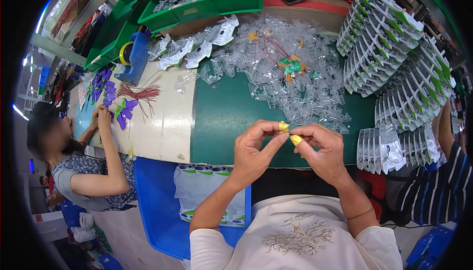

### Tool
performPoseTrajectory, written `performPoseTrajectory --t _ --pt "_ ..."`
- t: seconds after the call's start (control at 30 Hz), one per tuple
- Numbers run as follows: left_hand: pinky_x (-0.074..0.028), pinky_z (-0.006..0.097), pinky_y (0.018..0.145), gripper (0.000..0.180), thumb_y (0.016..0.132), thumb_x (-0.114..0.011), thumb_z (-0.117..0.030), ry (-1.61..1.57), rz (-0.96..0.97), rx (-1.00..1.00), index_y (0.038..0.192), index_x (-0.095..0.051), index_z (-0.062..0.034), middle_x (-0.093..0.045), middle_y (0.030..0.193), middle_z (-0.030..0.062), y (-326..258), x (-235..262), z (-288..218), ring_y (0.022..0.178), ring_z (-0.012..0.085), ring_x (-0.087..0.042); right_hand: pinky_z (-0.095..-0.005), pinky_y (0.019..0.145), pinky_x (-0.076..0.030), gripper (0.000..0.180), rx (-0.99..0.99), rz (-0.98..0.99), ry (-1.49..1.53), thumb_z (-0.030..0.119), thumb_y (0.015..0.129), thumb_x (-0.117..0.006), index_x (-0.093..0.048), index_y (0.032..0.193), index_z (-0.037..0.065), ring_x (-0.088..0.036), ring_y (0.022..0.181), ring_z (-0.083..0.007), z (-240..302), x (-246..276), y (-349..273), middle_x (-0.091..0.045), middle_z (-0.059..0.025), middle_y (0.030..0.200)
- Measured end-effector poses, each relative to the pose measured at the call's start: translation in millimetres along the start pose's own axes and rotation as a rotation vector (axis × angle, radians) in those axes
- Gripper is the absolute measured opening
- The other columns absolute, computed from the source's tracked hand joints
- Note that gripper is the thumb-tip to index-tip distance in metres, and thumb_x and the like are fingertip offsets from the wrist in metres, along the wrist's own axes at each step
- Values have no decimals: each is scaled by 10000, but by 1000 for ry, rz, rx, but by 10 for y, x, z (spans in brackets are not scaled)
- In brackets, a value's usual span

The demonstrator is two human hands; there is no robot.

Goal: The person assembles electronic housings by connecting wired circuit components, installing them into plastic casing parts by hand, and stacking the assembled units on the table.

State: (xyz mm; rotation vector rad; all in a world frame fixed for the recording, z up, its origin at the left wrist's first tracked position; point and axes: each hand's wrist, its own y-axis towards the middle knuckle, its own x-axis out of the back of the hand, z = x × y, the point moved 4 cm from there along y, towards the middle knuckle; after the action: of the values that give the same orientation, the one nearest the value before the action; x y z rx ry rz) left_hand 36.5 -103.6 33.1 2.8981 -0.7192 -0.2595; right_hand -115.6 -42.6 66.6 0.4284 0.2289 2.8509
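Observation:
My left hand point(253, 147) and my right hand point(322, 149) meet above the near edge of the green work mat point(221, 122). Thumbs and forefingers are pinched together, fingertip to fingertip. Whatever lies between them is too small to make out. Yellow tape wraps the left forefinger and the right thumb. Just beyond the hands spreads a heap of clear plastic parts point(266, 83). On that heap rest small green circuit boards point(291, 66) with thin red wires.
White-and-green plastic shells stand in stacked rows point(379, 38) at right; more shells point(197, 51) lie at back left. A green bin point(212, 5) and a blue tape dispenser point(135, 61) sit beyond. Below left is a blue tub point(152, 206). A co-worker point(93, 171) handles purple pieces; another person sits right.

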Motion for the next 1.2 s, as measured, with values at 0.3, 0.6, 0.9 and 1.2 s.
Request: performPoseTrajectory --t 0.3,0.6,0.9,1.2 --pt "-533 261 811 219 842 -739 30 39 64 89 1051 -677 23 -668 1011 81 -92 -106 88 899 118 -641 -224 495 -388 129 82 61 -126 -43 752 -694 -708 874 -3 -501 543 -61 23 127 -60 -628 -32 729" --pt "-517 237 710 432 909 -704 -111 -666 269 628 1291 -516 -34 -652 905 27 26 261 311 781 93 -626 -209 609 -466 97 -79 223 90 -28 819 -719 -731 909 8 -591 675 -70 -234 -194 173 -663 -27 762" --pt "-469 460 887 375 741 -610 19 1409 -556 -410 1104 -669 -54 -666 1130 132 1790 2806 -8 1078 344 -584 -217 689 -457 70 -256 130 359 -9 916 -575 -578 985 -1 -563 756 -68 -320 72 56 -615 -36 870" --pt "-422 443 799 298 767 -680 -74 1741 -460 -320 1059 -656 -124 -671 954 60 2042 3192 104 972 275 -613 -176 601 -401 66 -361 131 321 7 919 -589 -576 983 2 -531 696 -29 -369 19 -25 -628 -17 851"
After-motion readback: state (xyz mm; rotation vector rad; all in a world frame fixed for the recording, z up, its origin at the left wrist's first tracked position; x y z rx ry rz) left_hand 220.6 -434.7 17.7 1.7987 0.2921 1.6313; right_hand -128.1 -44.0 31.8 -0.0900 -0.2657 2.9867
